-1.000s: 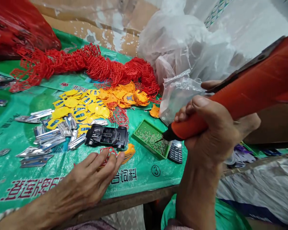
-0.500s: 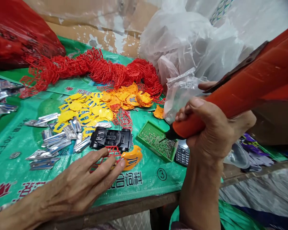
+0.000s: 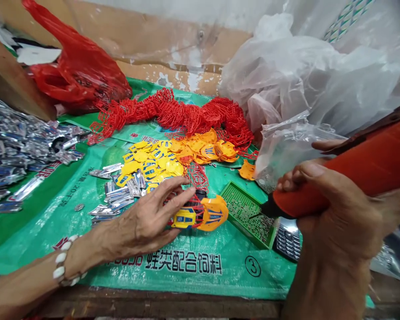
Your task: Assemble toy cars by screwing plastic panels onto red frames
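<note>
My right hand (image 3: 333,209) is closed round an orange electric screwdriver (image 3: 356,178), whose black tip rests over a green tray of small screws (image 3: 246,211). My left hand (image 3: 146,220) lies with fingers spread over a small toy car (image 3: 200,213) made of orange, yellow and red parts, pressing it against the green sheet (image 3: 186,266). Whether the fingers grip the car or only rest on it is unclear. A white bead bracelet is on my left wrist.
Yellow and orange toy shells (image 3: 173,155), a heap of red plastic frames (image 3: 173,113) and silver parts (image 3: 16,146) cover the sheet. A red bag (image 3: 76,71) sits at the back left, clear plastic bags (image 3: 303,75) at the right. A keypad phone (image 3: 286,240) lies beside the tray.
My left hand has slid forward onto the toy car, which now shows its orange and yellow top. The view has shifted left, and the screwdriver tip stays at the screw tray.
</note>
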A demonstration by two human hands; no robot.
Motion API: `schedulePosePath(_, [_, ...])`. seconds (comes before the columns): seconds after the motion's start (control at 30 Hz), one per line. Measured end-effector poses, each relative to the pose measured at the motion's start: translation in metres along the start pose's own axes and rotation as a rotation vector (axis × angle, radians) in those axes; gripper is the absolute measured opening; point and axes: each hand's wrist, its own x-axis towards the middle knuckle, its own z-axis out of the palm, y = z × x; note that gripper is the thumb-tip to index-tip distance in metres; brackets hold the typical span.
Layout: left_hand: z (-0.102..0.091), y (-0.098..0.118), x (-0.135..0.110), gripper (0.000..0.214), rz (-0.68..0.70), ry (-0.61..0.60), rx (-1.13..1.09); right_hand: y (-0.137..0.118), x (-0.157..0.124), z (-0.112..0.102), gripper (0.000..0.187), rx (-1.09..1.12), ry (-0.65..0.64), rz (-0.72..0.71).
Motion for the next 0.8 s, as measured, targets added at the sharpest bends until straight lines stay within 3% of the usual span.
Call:
schedulePosePath(0.2, [0.008, 0.009, -0.008, 0.034, 0.033, 0.031, 0.175, -0.009, 0.002, 0.007, 0.017, 0.005, -0.057, 0.007])
schedulePosePath(0.4, [0.014, 0.007, -0.007, 0.030, 0.091, 0.037, 0.220, -0.014, -0.001, 0.011, 0.017, 0.016, -0.095, 0.038])
schedulePosePath(0.5, [0.014, 0.007, -0.012, 0.029, 0.054, 0.048, 0.212, -0.014, -0.003, 0.011, 0.018, 0.016, -0.115, 0.057])
schedulePosePath(0.63, [0.009, 0.009, -0.020, 0.043, -0.028, 0.005, 0.130, -0.014, 0.000, 0.010, 0.028, -0.025, -0.097, 0.051])
schedulePosePath(0.8, [0.005, -0.001, -0.020, 0.049, 0.012, 0.039, 0.109, -0.013, 0.006, 0.011, 0.036, -0.173, -0.112, 0.059])
